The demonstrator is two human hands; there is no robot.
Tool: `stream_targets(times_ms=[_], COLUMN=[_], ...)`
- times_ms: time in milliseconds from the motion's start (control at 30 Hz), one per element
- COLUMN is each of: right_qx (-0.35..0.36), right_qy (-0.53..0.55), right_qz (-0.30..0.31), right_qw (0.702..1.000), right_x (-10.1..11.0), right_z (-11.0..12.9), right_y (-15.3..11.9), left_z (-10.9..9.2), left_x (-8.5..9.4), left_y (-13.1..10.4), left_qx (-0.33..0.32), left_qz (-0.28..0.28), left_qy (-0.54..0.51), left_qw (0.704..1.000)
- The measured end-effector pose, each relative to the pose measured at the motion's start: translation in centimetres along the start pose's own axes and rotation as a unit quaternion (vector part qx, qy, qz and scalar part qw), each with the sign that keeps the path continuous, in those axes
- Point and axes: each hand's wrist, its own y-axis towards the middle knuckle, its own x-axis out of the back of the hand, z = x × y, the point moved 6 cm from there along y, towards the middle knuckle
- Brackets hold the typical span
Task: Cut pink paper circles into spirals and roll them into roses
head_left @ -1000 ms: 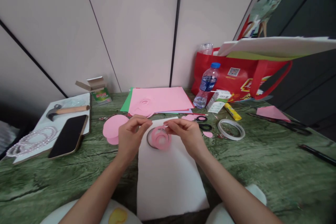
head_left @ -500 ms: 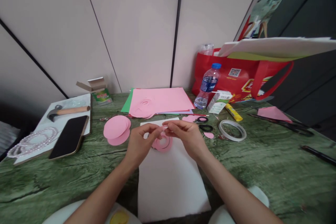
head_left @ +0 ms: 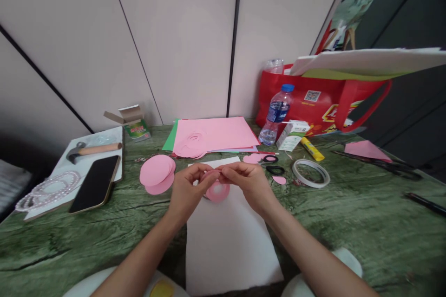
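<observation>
My left hand [head_left: 188, 189] and my right hand [head_left: 250, 184] meet fingertip to fingertip above a white sheet [head_left: 232, 246]. Both are closed in a pinch on a small piece of pink paper, mostly hidden by the fingers. Just below the fingertips, a pink paper ring [head_left: 219, 198] lies on the sheet; its far edge is covered by my hands. Left of my left hand sit several stacked pink paper circles [head_left: 155, 170]. Beyond my right hand are black-handled scissors [head_left: 275, 170] and a small pink paper petal shape [head_left: 279, 180].
A tape roll [head_left: 299, 176], glue stick [head_left: 312, 149], small white box [head_left: 292, 134] and water bottle [head_left: 277, 116] stand right, before a red bag [head_left: 313, 111]. Coloured paper sheets [head_left: 223, 132] lie at the back. A phone [head_left: 94, 183], hammer [head_left: 99, 148] and beads [head_left: 52, 190] are left.
My fingertips have drawn closer together, and the pale sliver of paper that showed between them is now mostly covered. The view has shifted slightly; the things on the table stay put.
</observation>
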Motion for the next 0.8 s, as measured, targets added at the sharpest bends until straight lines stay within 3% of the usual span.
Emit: stream_targets(times_ms=[100,300,800], right_qx=[-0.008,-0.029,-0.015], right_qy=[0.004,0.052,0.01], right_qz=[0.006,0.093,0.06], right_qw=[1.0,0.994,0.998], right_x=[-0.16,-0.97,-0.61], right_z=[0.04,-0.18,-0.23], right_y=[-0.11,-0.19,-0.21], left_z=[-0.04,0.04,-0.06], left_x=[0.0,0.29,0.12], left_y=[0.0,0.16,0.04], left_qx=[0.006,0.022,0.002], left_qz=[-0.004,-0.022,0.001], left_qy=[-0.007,-0.029,0.013], left_qw=[1.0,0.999,1.0])
